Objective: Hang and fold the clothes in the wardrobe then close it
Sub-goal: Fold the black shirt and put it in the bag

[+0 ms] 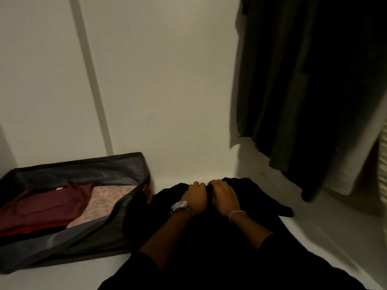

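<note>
Low in the middle of the frame, a black garment [247,197] lies bunched on the white wardrobe floor [314,237], and both hands are on its far edge. The left hand [194,196], with a metal watch [182,206] at the wrist, has its fingers curled down into the cloth; the right hand [225,194], with a thin bracelet [236,213], sits just beside it, fingers likewise curled over the fabric, so the two hands grip the same fold almost knuckle to knuckle. The garment's long axis runs roughly across the frame, from the lower centre-left towards the right, where one end tapers to a point aimed at the lower right corner; the cloth is too dark to make out which part of it that is. At lower left stands a grey fabric box [129,208], open at the top, its near wall sagging and touching the black cloth. Inside it lie a dark red garment [48,206] on the left and a pale pink patterned piece [104,197] on the right. In the upper right, dark clothes [303,91] hang down, their hems clear of the floor, with a light striped cloth [383,155] at the right edge. The white back wall [157,80] fills the upper centre and left.
</note>
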